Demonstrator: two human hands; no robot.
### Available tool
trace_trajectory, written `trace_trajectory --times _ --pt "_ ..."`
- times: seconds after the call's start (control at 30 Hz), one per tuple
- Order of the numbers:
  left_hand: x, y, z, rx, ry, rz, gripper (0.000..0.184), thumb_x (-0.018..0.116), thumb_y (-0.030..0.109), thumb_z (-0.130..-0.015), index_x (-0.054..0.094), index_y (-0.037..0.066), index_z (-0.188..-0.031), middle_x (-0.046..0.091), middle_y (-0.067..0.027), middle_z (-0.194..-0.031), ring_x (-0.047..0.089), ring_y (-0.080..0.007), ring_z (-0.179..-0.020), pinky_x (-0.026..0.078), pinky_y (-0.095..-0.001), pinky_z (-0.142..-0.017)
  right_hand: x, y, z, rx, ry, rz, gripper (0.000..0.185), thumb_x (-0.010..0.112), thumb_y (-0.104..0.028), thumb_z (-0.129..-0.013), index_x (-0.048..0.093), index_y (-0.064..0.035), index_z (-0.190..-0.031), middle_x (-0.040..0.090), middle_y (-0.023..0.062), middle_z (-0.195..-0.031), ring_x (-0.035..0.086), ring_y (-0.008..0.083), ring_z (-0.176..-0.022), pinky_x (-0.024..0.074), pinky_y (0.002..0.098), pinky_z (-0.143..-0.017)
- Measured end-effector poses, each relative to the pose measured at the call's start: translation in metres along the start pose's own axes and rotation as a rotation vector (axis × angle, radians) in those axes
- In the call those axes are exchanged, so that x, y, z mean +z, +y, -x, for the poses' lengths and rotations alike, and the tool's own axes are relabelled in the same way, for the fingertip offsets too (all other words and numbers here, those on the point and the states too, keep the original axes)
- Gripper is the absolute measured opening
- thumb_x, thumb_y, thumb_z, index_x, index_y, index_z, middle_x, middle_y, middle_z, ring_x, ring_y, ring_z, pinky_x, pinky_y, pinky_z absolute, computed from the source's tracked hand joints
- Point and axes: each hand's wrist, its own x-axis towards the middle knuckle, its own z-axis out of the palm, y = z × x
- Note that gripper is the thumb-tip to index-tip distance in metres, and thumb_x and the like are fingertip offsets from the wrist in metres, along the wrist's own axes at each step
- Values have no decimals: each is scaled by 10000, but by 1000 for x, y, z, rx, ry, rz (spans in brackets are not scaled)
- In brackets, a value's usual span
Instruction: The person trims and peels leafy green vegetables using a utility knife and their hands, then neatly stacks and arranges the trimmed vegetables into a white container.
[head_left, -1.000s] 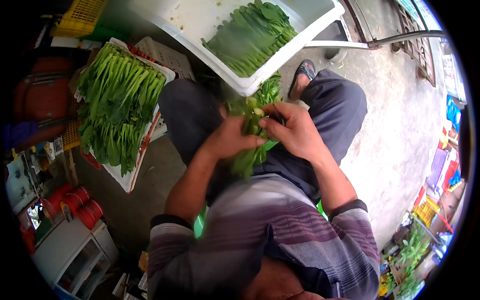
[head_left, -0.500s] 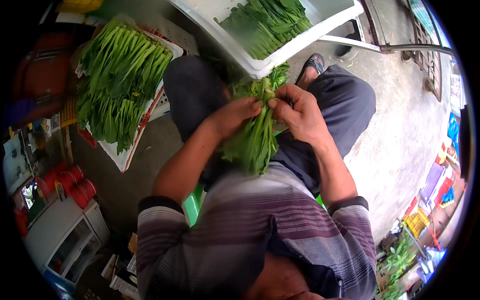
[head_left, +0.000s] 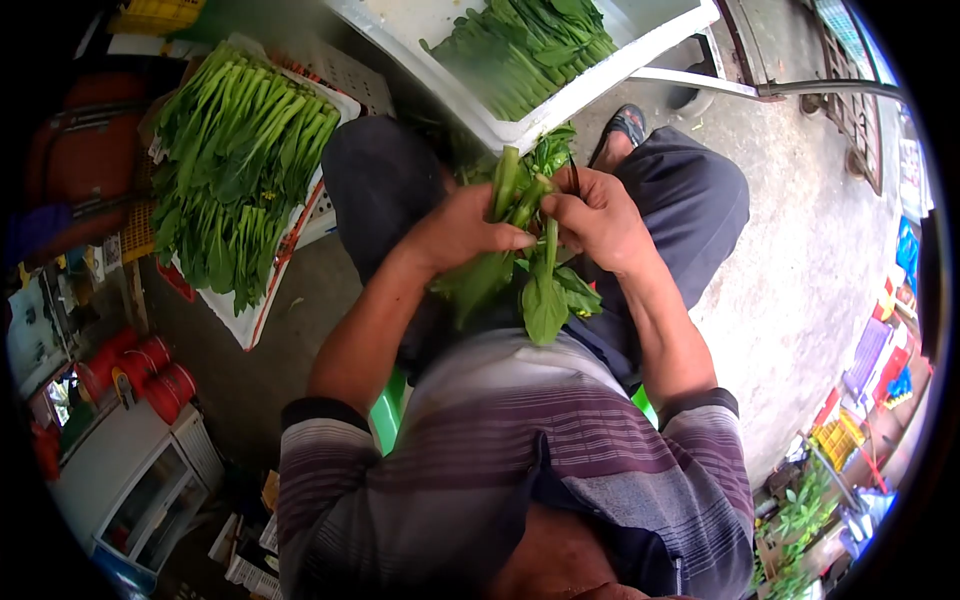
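Note:
Thick green stems [head_left: 508,178] stand up out of my left hand [head_left: 462,230], whose fingers are wrapped round them, with leaves hanging below. My right hand [head_left: 598,220] is closed at the stems, thumb pressed near a cut end, and a thin dark object, possibly a blade, shows at its fingers. A separate leafy stalk [head_left: 545,305] hangs under the right hand. Just beyond both hands is the corner of a white foam box [head_left: 560,115] holding a layer of greens [head_left: 525,55]. More leafy greens lie in a bunch beneath that corner [head_left: 550,152].
At the left, a stack of leafy greens [head_left: 240,160] lies on a white tray [head_left: 245,325]. A metal frame [head_left: 830,88] runs across the upper right. Red containers [head_left: 165,385] and a white cabinet [head_left: 120,480] stand at the lower left.
The view has shifted slightly. Since the last earlier frame, the stems in my hands have spread apart, and one leafy stalk now hangs separately below my right hand.

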Motion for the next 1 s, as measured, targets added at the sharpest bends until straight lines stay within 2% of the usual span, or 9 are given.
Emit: trace_trajectory --times 0.17,0.37,0.47,0.63,0.73,0.77,0.87,0.9,1.0 --pt "-1 1 -2 -41 5 -42 344 739 55 -814 633 -3 -1136 668 -34 -962 628 -99 -835 524 -273 -759 -8 -1 -1 64 -73 -94 87 619 -70 -886 591 -5 -836 620 43 -695 459 69 -440 325 212 -407" --pt "-2 -10 -3 -5 92 -303 356 768 72 -785 629 -8 -1104 625 -3 -899 584 -75 -805 493 -255 -727 -28 -4 11 149 -122 -111 57 617 -38 -862 578 -9 -833 634 72 -694 451 70 -427 323 217 -401" --pt "4 2 -2 32 153 -331 383 775 83 -777 622 -16 -1115 623 -7 -927 580 -80 -822 495 -262 -740 -42 -15 23 123 -16 -56 93 625 -61 -877 604 19 -834 625 49 -690 469 66 -467 361 217 -449" --pt "20 15 2 98 221 -447 408 777 91 -774 611 -33 -1127 630 -46 -936 602 -114 -832 508 -289 -759 -38 -11 29 -18 310 225 404 708 -299 -936 617 22 -1162 610 -4 -814 527 50 -592 434 204 -521" --pt "28 18 5 120 266 -466 426 783 97 -768 607 -37 -1132 642 -69 -931 617 -133 -848 515 -307 -764 -39 -9 37 38 228 190 393 678 -312 -956 613 4 -1181 646 8 -896 530 43 -575 444 189 -534" --pt "28 19 6 123 284 -467 433 786 100 -765 605 -38 -1133 647 -76 -930 621 -138 -854 517 -313 -765 -41 -3 37 52 189 106 374 675 -315 -958 614 16 -1123 636 18 -859 534 48 -569 468 199 -552" --pt "19 9 4 131 307 -405 418 799 78 -790 558 -26 -1115 606 -5 -908 565 -76 -801 496 -261 -684 -47 27 43 31 75 -23 360 673 -321 -960 607 18 -1062 627 30 -827 530 54 -553 494 206 -572" --pt "19 10 5 166 333 -511 419 803 83 -783 562 -29 -1107 616 -20 -909 569 -80 -800 501 -269 -690 -45 31 46 -17 75 -2 274 621 -274 -989 621 -2 -1024 607 11 -784 538 62 -605 460 218 -572" --pt "22 14 6 224 389 -749 424 811 100 -764 572 -31 -1089 645 -72 -915 592 -103 -797 513 -297 -709 -34 39 53 -69 102 -14 261 587 -261 -1004 619 -8 -1060 601 10 -793 543 58 -646 460 215 -604"
